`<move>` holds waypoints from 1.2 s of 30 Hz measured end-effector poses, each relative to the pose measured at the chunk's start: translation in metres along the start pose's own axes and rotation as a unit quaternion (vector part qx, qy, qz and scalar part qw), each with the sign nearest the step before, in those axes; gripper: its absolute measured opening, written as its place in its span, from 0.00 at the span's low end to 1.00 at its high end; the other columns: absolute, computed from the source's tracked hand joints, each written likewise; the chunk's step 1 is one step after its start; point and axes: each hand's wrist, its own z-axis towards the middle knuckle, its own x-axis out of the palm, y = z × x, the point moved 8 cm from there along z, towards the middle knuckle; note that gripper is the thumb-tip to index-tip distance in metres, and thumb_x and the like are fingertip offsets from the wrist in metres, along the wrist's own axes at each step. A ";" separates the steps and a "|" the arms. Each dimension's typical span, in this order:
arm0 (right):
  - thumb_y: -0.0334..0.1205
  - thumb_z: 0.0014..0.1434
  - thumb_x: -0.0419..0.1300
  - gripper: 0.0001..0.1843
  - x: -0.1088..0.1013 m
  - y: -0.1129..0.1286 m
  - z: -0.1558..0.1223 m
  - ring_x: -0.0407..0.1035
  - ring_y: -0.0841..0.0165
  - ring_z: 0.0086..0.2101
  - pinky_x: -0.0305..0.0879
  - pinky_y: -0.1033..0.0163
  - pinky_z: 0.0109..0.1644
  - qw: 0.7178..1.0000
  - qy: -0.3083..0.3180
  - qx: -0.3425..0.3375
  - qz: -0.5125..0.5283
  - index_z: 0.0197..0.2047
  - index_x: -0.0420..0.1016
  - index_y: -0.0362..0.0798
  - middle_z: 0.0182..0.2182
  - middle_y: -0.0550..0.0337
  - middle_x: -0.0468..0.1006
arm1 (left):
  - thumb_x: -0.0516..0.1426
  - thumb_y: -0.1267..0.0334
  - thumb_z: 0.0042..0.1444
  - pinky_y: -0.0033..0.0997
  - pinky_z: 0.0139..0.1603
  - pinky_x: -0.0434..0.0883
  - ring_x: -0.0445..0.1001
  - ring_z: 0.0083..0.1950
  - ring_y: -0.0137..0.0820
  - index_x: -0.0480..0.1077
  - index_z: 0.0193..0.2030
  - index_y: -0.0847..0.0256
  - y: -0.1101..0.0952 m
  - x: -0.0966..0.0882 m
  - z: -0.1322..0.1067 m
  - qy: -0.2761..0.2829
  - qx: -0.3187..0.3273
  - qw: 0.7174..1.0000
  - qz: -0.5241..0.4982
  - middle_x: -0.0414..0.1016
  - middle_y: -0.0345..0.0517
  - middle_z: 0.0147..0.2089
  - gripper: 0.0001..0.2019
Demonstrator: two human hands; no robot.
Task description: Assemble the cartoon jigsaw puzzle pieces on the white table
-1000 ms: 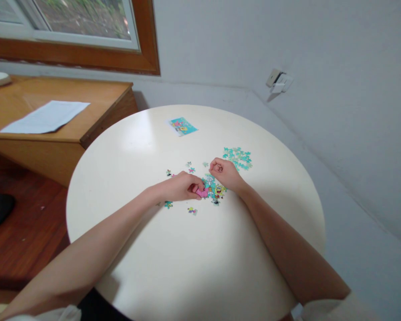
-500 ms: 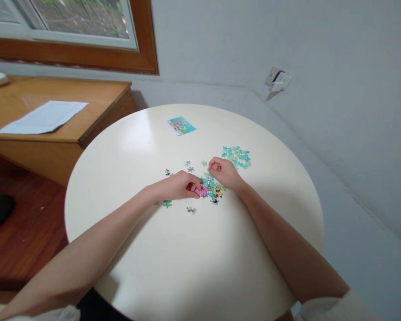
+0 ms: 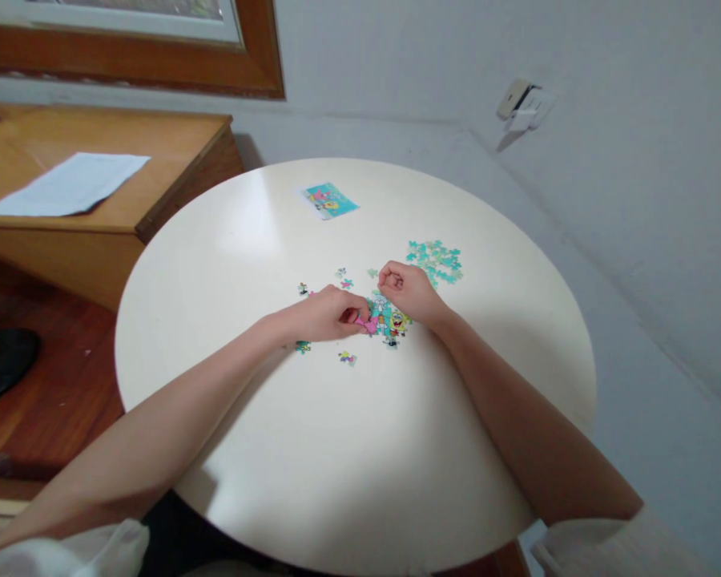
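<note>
Both my hands rest on a round cream table [image 3: 348, 449] around a small joined patch of a cartoon jigsaw [image 3: 389, 319]. My left hand [image 3: 328, 314] is closed, its fingertips pinching a pink piece [image 3: 368, 324] at the patch's left edge. My right hand [image 3: 409, 292] is curled into a loose fist just right of the patch; what it holds, if anything, is hidden. Loose pieces lie near my left hand, such as one by the wrist [image 3: 302, 346] and one in front [image 3: 347, 357].
A heap of teal pieces [image 3: 437, 260] lies right of my right hand. A picture card [image 3: 328, 199] sits at the table's far side. A wooden desk [image 3: 174, 160] with a white paper [image 3: 69, 183] stands at left. A grey wall with a socket [image 3: 525, 104] runs at right.
The view has tilted down a little, so everything sits higher in the frame. My hands stay at the patch, the left fingers still working the pink piece.
</note>
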 end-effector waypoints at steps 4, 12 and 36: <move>0.30 0.44 0.52 0.03 -0.001 0.000 0.000 0.50 0.76 0.18 0.47 0.68 0.25 1.000 -0.005 0.007 -0.001 0.24 0.63 0.48 0.14 0.72 0.55 | 0.53 0.64 0.52 0.21 0.27 0.55 0.57 0.22 0.21 0.68 0.27 0.63 -0.004 -0.001 0.000 -0.008 0.005 1.000 0.018 0.61 0.34 0.20 0.07; 0.32 0.44 0.52 0.02 -0.002 0.001 0.000 0.50 0.76 0.18 0.47 0.69 0.25 1.000 -0.013 0.004 -0.020 0.24 0.63 0.48 0.13 0.72 0.55 | 0.50 0.71 0.48 0.22 0.29 0.56 0.58 0.23 0.21 0.67 0.28 0.62 -0.004 -0.002 -0.002 -0.013 0.020 0.999 0.035 0.62 0.34 0.20 0.06; 0.33 0.44 0.52 0.01 -0.002 -0.001 0.001 0.50 0.75 0.18 0.47 0.68 0.25 1.000 -0.007 0.009 -0.006 0.24 0.63 0.48 0.13 0.72 0.55 | 0.54 0.62 0.52 0.22 0.27 0.55 0.57 0.24 0.21 0.65 0.23 0.64 -0.001 0.001 0.000 -0.004 0.027 0.999 -0.030 0.63 0.36 0.23 0.11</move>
